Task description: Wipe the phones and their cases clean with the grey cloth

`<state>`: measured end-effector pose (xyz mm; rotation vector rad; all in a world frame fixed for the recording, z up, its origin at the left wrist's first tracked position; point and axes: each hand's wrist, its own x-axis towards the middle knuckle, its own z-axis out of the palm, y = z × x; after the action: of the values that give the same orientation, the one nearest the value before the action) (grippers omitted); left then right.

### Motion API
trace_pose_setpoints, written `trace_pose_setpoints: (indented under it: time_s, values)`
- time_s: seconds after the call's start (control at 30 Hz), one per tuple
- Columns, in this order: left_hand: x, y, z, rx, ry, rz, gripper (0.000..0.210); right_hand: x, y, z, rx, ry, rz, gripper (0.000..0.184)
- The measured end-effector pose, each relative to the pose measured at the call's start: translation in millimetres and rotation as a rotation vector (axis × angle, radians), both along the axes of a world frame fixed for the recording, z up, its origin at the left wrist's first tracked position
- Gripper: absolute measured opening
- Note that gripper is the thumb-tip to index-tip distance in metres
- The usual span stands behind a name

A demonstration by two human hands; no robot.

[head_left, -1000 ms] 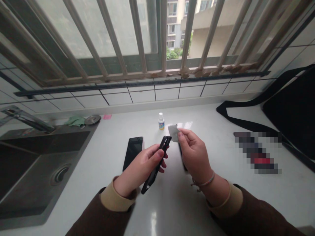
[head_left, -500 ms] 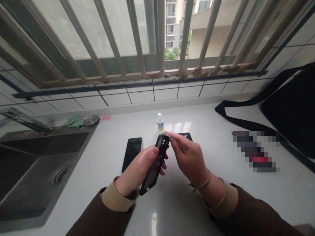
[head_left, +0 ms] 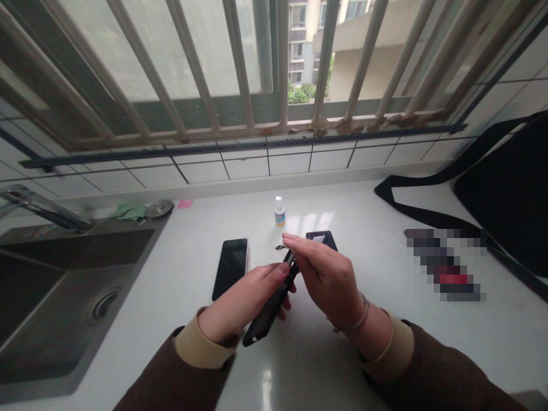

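Note:
My left hand (head_left: 252,291) is wrapped round a black phone case (head_left: 269,314) with cut-outs, held tilted above the counter; its thumb lies along the face and its fingertips come round the far edge. At the upper end of the case is my right hand (head_left: 327,271), its fingers pressed together and hiding the case's tip. Whatever those fingers pinch, if anything, is hidden. A phone (head_left: 230,268) with a dark screen lies left of the case. Partly behind my right hand lies a flat black item (head_left: 323,237). A small dark object (head_left: 280,247) shows just beyond the fingertips.
A small white bottle (head_left: 279,212) stands behind the hands on the white counter (head_left: 171,354). To the left is a metal sink (head_left: 55,319) with a faucet (head_left: 51,210) and a green cloth (head_left: 129,212). A black bag (head_left: 505,182) with its strap and a blurred item (head_left: 445,265) lie right.
My right hand's fingers have flattened over the case's top end, now covering it. The case has tipped slightly lower. The small dark object behind has come into view.

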<state>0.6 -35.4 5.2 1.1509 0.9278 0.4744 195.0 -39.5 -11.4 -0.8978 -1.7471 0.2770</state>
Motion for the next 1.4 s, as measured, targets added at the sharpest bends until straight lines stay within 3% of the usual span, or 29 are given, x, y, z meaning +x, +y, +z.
trace_pose_setpoints:
  time_s: [0.17,0.33,0.47,0.6,0.77,0.9,1.1,1.4]
  values:
    - [3,-4,0.7,-0.269,-0.134,0.16,0.072,0,7,-2.2,0.073,-0.203,0.02,0.034]
    - [3,0,-2.8,-0.401,-0.231,0.09,0.092,1,10,-6.4,0.097,-0.284,0.045,0.038]
    - [2,1,-11.7,-0.471,-0.226,0.142,0.088,-1,9,-5.7,0.158,-0.351,0.132,0.032]
    - [-1,-1,-7.1,-0.575,-0.274,0.108,0.089,-4,6,-3.2,0.182,-0.356,0.211,0.028]
    - [-4,-1,4.6,-0.559,-0.432,0.066,0.064,-3,1,0.5,0.21,-0.333,0.286,0.026]
    - [-3,0,1.9,-0.542,-0.582,0.16,0.044,-5,-4,4.3,0.262,-0.327,0.267,0.022]
    - [-5,3,-5.2,-0.629,-0.602,0.179,0.042,-7,-7,4.9,0.324,-0.35,0.267,0.023]
    - [-7,4,0.8,-0.667,-0.459,0.26,0.045,-5,-8,7.3,0.33,-0.399,0.293,0.025]
